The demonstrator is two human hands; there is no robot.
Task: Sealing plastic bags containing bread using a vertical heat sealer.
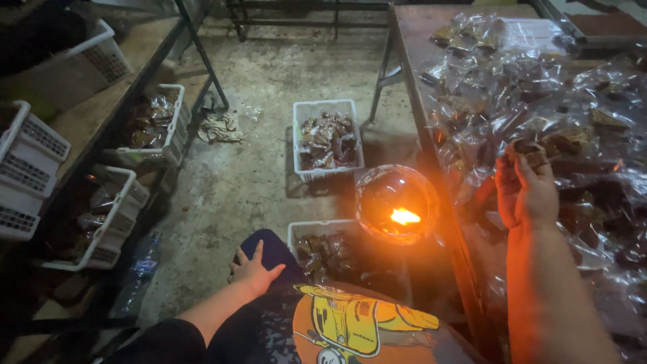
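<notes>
Between the two hands a small flame (404,216) is burning inside a round clear glass cover (396,202), just left of the right hand (526,192) and beside the edge of the surface (421,40). The surface is lying under and beyond the right hand, and it is covered with many clear plastic packets (526,87) of dark brown pieces.

On the concrete floor (269,101), beyond the left hand (253,269), a white plastic basket (328,138) is standing, filled with the same kind of packets. A second white basket (323,246) with packets is sitting just right of the left hand, near the knee. Further to the left of that hand, more white baskets (158,125) are resting on wooden shelves (101,108), some holding packets, and a clear plastic bottle (138,276) is lying on the floor below them. A crumpled cloth (222,128) is lying on the floor between the shelves and the far basket.

The left hand is resting open, fingers spread, on the knee in dark cloth. The right hand is raised over the surface, palm towards the camera, its fingers closed on a small dark brown piece (532,154) at the fingertips.
</notes>
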